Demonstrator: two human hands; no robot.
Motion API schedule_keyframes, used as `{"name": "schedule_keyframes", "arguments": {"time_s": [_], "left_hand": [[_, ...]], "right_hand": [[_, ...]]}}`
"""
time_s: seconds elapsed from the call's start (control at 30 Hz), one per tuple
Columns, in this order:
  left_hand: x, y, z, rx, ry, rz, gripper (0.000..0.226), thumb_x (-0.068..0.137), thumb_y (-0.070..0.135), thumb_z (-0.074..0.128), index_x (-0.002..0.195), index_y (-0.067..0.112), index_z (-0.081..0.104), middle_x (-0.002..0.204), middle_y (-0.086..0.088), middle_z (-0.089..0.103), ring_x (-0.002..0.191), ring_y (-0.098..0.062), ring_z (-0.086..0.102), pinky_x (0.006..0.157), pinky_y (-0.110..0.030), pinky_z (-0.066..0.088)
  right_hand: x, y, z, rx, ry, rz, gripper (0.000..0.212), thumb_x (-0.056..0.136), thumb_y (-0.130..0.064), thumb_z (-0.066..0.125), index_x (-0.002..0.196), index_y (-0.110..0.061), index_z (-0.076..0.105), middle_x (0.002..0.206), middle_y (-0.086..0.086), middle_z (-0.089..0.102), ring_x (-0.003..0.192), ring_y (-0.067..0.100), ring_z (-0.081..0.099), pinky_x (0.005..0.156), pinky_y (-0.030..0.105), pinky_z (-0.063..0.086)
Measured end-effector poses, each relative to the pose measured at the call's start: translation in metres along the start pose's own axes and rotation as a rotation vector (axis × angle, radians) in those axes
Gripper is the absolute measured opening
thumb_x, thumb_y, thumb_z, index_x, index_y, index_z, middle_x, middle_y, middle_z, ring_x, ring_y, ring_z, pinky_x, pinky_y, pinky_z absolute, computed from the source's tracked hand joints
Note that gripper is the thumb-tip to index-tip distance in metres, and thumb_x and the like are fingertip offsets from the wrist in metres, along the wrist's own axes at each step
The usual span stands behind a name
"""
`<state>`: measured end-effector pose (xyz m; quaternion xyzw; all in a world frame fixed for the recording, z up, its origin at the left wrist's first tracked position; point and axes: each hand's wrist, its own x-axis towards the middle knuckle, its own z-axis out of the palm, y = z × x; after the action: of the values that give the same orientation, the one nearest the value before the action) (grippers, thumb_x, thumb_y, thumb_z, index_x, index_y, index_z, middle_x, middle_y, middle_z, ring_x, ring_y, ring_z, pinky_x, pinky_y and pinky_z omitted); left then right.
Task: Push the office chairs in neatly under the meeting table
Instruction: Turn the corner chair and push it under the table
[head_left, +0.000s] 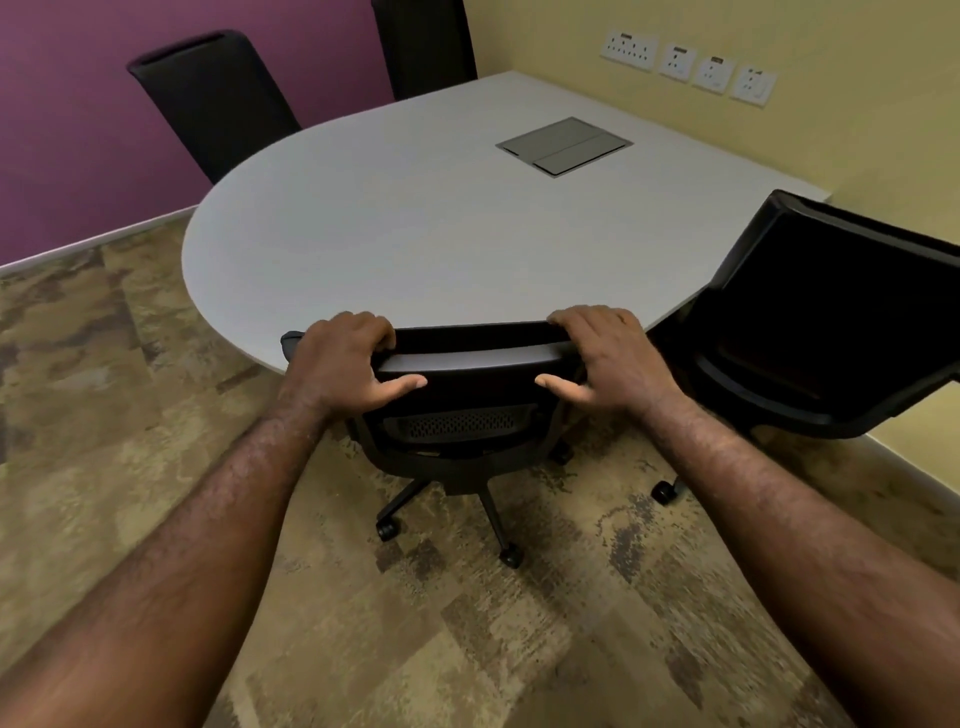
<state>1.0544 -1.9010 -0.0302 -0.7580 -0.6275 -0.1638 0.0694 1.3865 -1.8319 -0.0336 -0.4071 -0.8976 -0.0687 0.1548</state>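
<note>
Four office chairs ring the meeting table (415, 234), and you have the near chair (467, 395) in hand at the table's rounded end. Your left hand (345, 358) and right hand (605, 353) each grip the top rail of its backrest, fingers curled over the far edge, thumbs lying along the near face. Its backrest already stands close to the table edge, while its castors (387, 530) are out on the carpet (130, 415), so this chair looks nearly home; a short, straight push with even pressure from both hands should finish it. The chair to the right of the table (831, 322) sits turned at an angle and likely needs squaring next. Two more chairs, one on the far left (213, 104) and one at the far corner (423, 47), stand close against the table.
</note>
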Motion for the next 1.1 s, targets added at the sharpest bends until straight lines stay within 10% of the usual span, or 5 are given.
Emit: {"name": "schedule_keyframes", "arguments": {"time_s": [0.27,1.1], "left_hand": [[0.042,0.059,-0.04,-0.073,0.164,0.09,0.075,0.071,0.08,0.051,0.117,0.021,0.058,0.117,0.002,0.062,0.11,-0.021,0.053,0.089,-0.042,0.041],[0.241,0.358,0.042,-0.22,0.189,0.33,0.099,0.071,0.085,0.047,0.143,0.017,0.037,0.145,-0.004,0.045,0.132,-0.023,0.04,0.104,-0.045,0.034]], "right_hand": [[-0.033,0.037,-0.074,-0.13,0.098,0.17,0.085,0.081,-0.072,0.046,0.143,-0.016,0.033,0.147,0.006,0.039,0.133,0.025,0.035,0.108,0.05,0.024],[-0.164,0.297,-0.148,-0.275,0.182,0.586,0.081,0.088,-0.067,0.036,0.148,-0.013,0.025,0.155,0.006,0.028,0.143,0.024,0.021,0.112,0.051,0.013]]}}
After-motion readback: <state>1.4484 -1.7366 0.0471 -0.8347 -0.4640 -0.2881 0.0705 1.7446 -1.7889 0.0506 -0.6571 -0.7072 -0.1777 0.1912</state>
